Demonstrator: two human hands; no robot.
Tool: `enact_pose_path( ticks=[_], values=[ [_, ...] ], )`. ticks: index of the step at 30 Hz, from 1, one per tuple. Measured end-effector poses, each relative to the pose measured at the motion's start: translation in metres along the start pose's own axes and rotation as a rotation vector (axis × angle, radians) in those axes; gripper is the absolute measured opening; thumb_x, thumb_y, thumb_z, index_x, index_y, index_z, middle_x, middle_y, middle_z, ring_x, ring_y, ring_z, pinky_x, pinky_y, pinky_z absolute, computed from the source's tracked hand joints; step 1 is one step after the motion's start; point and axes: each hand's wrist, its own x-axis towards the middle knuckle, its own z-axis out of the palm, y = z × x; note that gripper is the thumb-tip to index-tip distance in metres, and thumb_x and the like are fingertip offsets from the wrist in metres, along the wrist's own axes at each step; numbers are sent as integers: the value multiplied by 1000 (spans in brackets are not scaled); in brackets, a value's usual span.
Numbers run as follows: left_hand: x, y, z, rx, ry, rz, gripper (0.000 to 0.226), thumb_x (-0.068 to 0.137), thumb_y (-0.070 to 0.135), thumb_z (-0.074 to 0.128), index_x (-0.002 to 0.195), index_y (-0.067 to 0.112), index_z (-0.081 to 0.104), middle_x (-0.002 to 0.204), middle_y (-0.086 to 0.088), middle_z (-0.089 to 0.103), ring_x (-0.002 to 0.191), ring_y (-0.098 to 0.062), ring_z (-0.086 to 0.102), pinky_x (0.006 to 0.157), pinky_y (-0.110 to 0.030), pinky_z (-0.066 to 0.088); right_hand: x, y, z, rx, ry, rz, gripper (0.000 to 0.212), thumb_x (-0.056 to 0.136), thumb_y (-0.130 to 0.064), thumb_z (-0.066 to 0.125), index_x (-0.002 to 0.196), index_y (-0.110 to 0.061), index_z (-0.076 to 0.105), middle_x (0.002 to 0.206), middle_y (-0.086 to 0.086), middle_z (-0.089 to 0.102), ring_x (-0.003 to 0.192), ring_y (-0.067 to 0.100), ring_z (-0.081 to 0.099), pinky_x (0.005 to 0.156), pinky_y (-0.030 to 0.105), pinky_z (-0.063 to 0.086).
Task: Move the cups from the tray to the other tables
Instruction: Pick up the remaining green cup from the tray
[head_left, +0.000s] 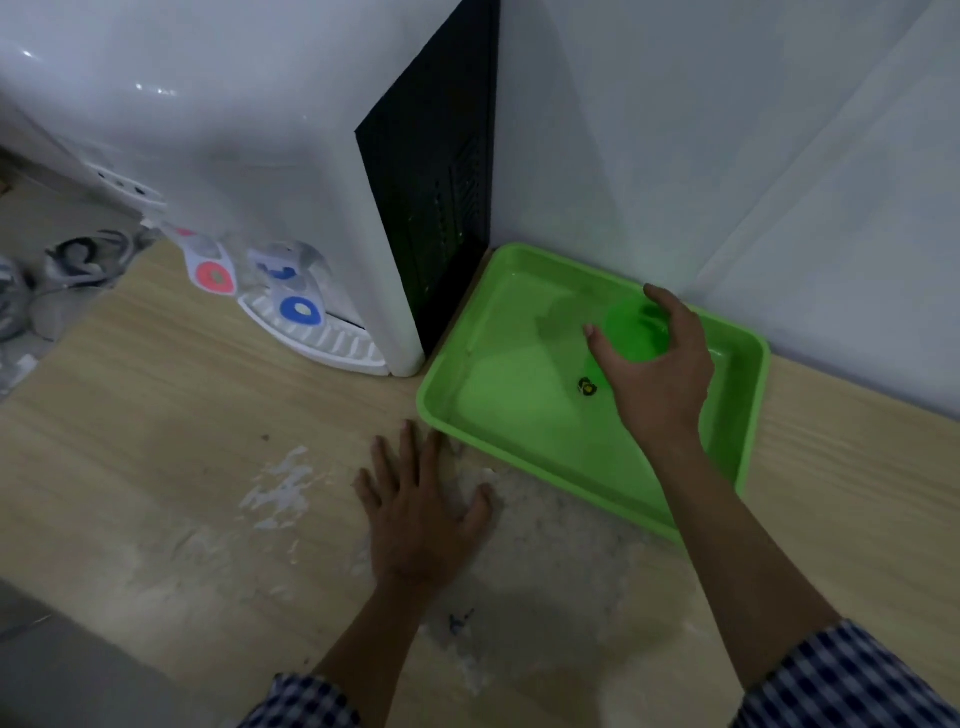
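Note:
A green cup (635, 332) stands in the far right part of a green tray (467, 395) on a wooden table. My right hand (657, 374) reaches over the tray from above, its thumb and fingers wrapped around the cup's rim. Whether the cup is lifted off the tray floor I cannot tell. A small dark sticker (587, 387) marks the tray floor beside my thumb. My left hand (423, 512) lies flat on the table with its fingers spread, just in front of the tray's near left corner, holding nothing.
A white water dispenser (270, 171) with a red tap (212, 275), a blue tap (300, 310) and a drip tray stands left of the green tray. A white wall runs behind. The tabletop (171, 426) has scuffed white patches. Shoes (83, 260) lie on the floor far left.

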Motion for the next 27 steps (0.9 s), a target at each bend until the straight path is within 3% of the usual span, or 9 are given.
enact_pose_path(
  ticks=[7, 12, 16, 27],
  values=[
    [-7, -2, -4, 19, -16, 49, 88, 84, 70, 42, 156, 21, 30, 166, -11, 23, 152, -44, 14, 118, -65, 16, -76, -33, -66, -47, 20, -29, 66, 71, -48, 86, 126, -19, 64, 118, -6, 64, 108, 5, 58, 94, 6, 36],
    [-40, -17, -14, -7, -137, 149, 83, 88, 68, 42, 157, 25, 25, 168, -8, 15, 154, -41, 8, 121, -58, 13, -144, -50, -113, -62, 28, -4, 63, 70, -44, 87, 124, -22, 64, 114, -9, 63, 104, 3, 57, 91, 4, 37],
    [-94, -18, -38, 38, -144, 295, 83, 84, 71, 31, 153, 26, 36, 164, -9, 29, 150, -43, 24, 118, -56, 26, -200, -62, -148, -68, 38, 27, 61, 70, -42, 88, 123, -25, 64, 110, -11, 61, 101, 3, 58, 87, 4, 37],
    [-230, 13, -91, 33, -172, 741, 79, 86, 76, 37, 152, 33, 37, 165, -2, 28, 151, -36, 24, 119, -52, 25, -342, -88, -260, -69, 254, 181, 61, 68, -39, 90, 121, -24, 66, 111, -11, 63, 102, 2, 57, 87, 4, 39]
  ],
)
